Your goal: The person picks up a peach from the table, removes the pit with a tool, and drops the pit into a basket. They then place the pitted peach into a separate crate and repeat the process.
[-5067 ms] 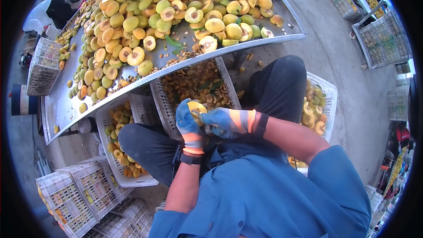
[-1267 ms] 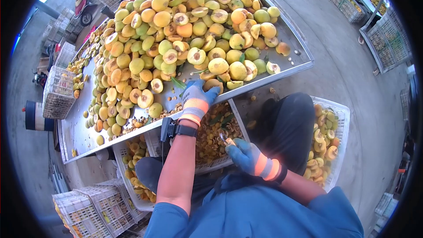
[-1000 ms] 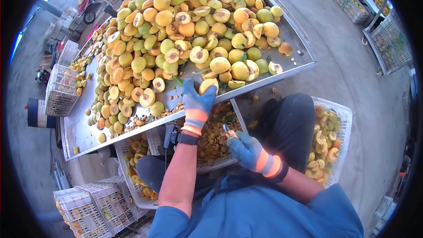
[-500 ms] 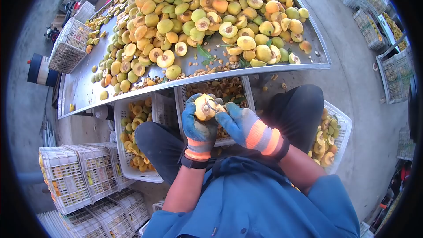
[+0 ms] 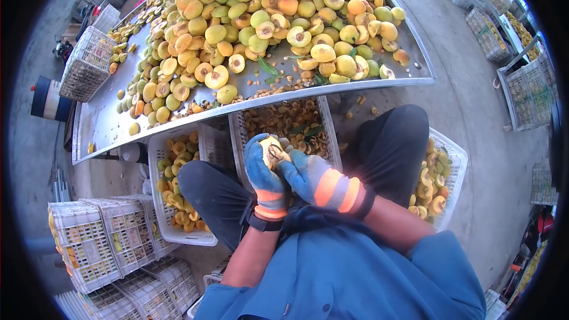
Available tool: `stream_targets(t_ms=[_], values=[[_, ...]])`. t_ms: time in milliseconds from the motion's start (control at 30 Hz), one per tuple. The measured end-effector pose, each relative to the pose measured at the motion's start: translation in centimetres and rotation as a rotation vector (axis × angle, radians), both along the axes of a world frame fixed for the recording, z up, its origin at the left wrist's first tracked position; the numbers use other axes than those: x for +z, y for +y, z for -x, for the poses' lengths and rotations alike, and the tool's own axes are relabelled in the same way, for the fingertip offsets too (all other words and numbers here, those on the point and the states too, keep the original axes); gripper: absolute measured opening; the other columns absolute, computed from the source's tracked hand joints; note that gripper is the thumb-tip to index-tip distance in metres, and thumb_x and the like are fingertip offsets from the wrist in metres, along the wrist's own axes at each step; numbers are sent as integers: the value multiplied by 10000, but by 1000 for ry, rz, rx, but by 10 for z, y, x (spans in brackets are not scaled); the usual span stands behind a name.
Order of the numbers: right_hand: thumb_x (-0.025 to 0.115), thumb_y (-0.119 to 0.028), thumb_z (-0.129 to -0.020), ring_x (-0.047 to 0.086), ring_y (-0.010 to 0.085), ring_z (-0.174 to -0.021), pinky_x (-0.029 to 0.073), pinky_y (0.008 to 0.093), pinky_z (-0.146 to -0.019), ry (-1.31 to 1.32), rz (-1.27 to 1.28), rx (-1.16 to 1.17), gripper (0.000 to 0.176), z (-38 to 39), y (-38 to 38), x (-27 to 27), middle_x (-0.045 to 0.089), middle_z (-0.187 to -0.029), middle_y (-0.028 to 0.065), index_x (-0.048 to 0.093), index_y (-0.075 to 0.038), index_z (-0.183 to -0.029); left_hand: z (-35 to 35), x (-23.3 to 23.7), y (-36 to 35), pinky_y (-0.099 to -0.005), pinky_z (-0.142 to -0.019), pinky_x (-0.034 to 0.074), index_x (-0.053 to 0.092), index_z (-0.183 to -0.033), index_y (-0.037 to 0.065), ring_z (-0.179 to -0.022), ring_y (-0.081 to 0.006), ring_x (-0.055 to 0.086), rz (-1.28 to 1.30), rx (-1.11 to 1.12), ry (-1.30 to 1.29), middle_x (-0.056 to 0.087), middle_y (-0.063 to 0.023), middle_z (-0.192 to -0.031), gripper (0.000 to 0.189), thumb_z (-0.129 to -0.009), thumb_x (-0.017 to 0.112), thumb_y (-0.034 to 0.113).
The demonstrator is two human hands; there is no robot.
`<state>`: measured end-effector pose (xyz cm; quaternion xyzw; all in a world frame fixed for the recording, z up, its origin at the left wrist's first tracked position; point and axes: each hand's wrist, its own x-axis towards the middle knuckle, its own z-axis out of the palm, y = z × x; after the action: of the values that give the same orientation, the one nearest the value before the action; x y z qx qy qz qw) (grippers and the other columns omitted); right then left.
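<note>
My left hand (image 5: 265, 166), in a blue and orange work glove, is wrapped around a cut yellow peach (image 5: 271, 144) with its pale flesh facing up. A thin dark curved loop, seemingly the blade of a small pitting tool (image 5: 275, 152), lies against the flesh. Close beside it, my right hand (image 5: 308, 173) is closed, fingertips pressed together at the fruit; its grip hides the tool's handle. Both hands are above my lap, just in front of a white crate (image 5: 336, 142) holding pits and scraps.
A metal table (image 5: 355, 85) ahead carries a heap of whole and halved peaches (image 5: 267, 18). Fruit-filled crates stand by my left knee (image 5: 198, 238) and right knee (image 5: 453, 195). Stacked crates (image 5: 89, 243) are at the lower left, and more crates (image 5: 524, 98) stand far right.
The peach has tilted in my left hand, and my right fingers have shifted down and left against it. The whole view has moved slightly.
</note>
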<state>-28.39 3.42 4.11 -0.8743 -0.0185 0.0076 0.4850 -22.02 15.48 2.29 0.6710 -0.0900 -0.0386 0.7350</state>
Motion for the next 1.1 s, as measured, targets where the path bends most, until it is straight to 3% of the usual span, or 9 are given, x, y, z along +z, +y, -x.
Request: stream_targets(t_ms=[200,300,433,600,700,767,900,1000,1100], values=[[545,-124,-1014,713,470,-885,600,495,-759,-127,211,188,331,1,-8,-2,638,-1163,366,624,67,-1273,-1,7,-1,-366,-882,581,605,-1171,31,-946,-231,693,294,-11,350,660,-108,-1077,345,-1108,412,310],[459,-262,-1095,705,436,-880,553,504,-736,-271,268,141,339,3,-7,-12,727,-1003,248,639,2,-1210,-4,-2,3,-358,-898,554,628,-1163,42,-964,-223,672,124,-54,174,676,-114,-1070,321,-1075,492,319],[472,-304,-1101,713,402,-934,543,446,-792,44,-175,113,363,4,-12,-8,737,-1052,217,667,-9,-1185,-6,-12,13,-309,-771,600,619,-1114,12,-860,-201,720,-226,-93,-271,700,-110,-1051,138,-1011,635,102],[476,-346,-1096,713,367,-989,521,426,-876,365,-517,130,403,-1,-14,-4,751,-1060,206,694,-21,-1194,-5,-8,8,-296,-726,590,637,-1128,3,-782,-184,722,-412,-16,-357,728,-95,-951,244,-1099,548,228],[470,-365,-1094,708,365,-982,520,434,-874,517,-520,130,420,-3,-16,2,747,-1076,212,703,-26,-1180,-1,-2,2,-300,-696,578,637,-1036,37,-786,-189,726,-145,77,107,713,-79,-853,96,-1003,607,122],[520,-296,-1089,663,268,-863,531,401,-768,38,-250,216,327,0,-13,-36,673,-962,134,652,-6,-1159,3,0,-2,-297,-695,571,668,-1036,17,-771,-179,722,-42,126,175,720,-83,-865,284,-1087,526,258],[518,-446,-1078,635,197,-781,501,345,-712,-165,-94,324,440,4,-23,-48,699,-870,77,702,-47,-1061,1,-17,2,-296,-687,559,682,-1042,7,-754,-169,712,89,115,384,713,-82,-856,373,-1130,486,312],[543,-492,-1069,543,120,-664,428,287,-593,781,-773,147,443,2,-28,1,610,-763,0,684,-83,-976,-1,-30,14,-300,-689,560,669,-1098,8,-760,-170,707,39,-89,205,703,-84,-872,305,-1120,514,270],[569,-515,-1063,444,78,-564,342,252,-505,839,-1001,106,430,6,-29,0,507,-693,-46,646,-110,-939,8,-18,0,-320,-683,576,640,-1083,37,-783,-193,694,280,23,203,695,-104,-930,108,-1040,642,136]])
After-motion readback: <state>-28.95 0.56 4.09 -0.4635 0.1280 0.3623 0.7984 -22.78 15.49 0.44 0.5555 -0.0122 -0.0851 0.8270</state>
